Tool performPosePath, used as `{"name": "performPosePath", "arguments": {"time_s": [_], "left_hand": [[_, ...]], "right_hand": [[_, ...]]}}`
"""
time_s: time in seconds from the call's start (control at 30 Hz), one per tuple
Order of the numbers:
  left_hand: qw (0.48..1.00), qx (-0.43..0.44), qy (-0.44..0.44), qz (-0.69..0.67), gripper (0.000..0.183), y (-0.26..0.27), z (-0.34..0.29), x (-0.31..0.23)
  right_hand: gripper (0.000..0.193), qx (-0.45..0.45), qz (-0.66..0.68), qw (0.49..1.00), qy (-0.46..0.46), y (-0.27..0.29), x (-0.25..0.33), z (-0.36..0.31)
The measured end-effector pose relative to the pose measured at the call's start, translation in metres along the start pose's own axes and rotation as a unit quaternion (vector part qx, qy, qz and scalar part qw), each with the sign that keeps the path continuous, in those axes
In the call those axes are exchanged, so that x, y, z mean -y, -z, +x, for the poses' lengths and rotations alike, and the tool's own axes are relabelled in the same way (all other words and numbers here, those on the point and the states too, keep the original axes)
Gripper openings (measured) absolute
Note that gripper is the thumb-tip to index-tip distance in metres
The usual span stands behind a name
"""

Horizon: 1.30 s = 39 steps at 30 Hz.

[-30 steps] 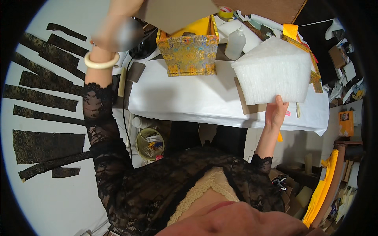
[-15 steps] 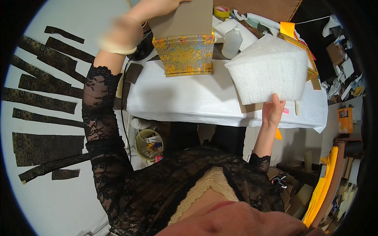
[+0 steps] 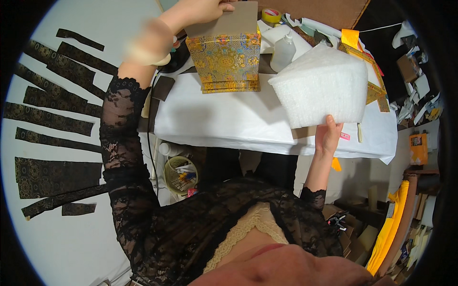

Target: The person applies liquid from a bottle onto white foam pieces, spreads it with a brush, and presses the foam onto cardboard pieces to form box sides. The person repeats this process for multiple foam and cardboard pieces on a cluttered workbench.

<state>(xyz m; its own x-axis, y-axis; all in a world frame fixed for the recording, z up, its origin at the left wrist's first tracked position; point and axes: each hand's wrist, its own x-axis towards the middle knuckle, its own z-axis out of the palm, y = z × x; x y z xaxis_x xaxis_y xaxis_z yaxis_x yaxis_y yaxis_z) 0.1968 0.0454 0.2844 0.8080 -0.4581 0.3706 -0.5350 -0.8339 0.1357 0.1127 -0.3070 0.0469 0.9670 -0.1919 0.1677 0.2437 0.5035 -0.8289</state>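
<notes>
A brocade-covered box (image 3: 224,62), gold with blue and red patterns, stands on the white-covered table. Above its patterned face rises a flat grey panel (image 3: 238,19). My left hand (image 3: 205,10) reaches in from the upper left, its fingers bent over the panel's upper left edge; part of the hand is cut off by the picture's rim. To the right, my right hand (image 3: 329,136) grips a thick white foam block (image 3: 324,88) by its near edge, thumb on top. The foam is held up over the table's right part. The fingers beneath it are hidden.
A clear bottle (image 3: 283,53) and yellow tape roll (image 3: 271,15) sit behind the foam. Dark patterned strips (image 3: 47,121) lie on the white surface at left. Below the table edge stands a bin (image 3: 181,175). A pink-handled tool (image 3: 344,137) lies near my right hand.
More of the box's patterned face shows now, and less of the grey panel. My left hand has come slightly down and right with the panel. The foam has shifted slightly left.
</notes>
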Motion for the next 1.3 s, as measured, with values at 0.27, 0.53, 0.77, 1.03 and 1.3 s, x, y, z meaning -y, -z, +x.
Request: {"name": "performPosePath", "arguments": {"time_s": [0.27, 0.53, 0.77, 1.03, 1.3], "left_hand": [[0.998, 0.036, 0.044, -0.033, 0.012, -0.014, -0.005, -0.006], [0.998, -0.064, -0.021, 0.016, 0.012, -0.018, -0.011, -0.003], [0.991, -0.116, -0.023, 0.065, 0.013, -0.011, -0.018, -0.007], [0.988, -0.132, -0.056, 0.061, 0.008, -0.002, -0.014, -0.014], [0.978, -0.177, -0.083, 0.078, 0.007, 0.012, -0.011, -0.006]], "right_hand": [[0.081, -0.007, -0.004, 1.0, -0.019, 0.005, -0.007, -0.003], [0.08, 0.006, -0.005, 1.0, -0.027, 0.001, -0.008, -0.007], [0.081, 0.016, -0.008, 0.999, -0.035, -0.003, -0.011, -0.009], [0.081, 0.022, -0.017, 0.999, -0.028, -0.001, -0.014, -0.007], [0.08, 0.043, -0.004, 0.999, -0.023, -0.004, -0.02, -0.007]]}}
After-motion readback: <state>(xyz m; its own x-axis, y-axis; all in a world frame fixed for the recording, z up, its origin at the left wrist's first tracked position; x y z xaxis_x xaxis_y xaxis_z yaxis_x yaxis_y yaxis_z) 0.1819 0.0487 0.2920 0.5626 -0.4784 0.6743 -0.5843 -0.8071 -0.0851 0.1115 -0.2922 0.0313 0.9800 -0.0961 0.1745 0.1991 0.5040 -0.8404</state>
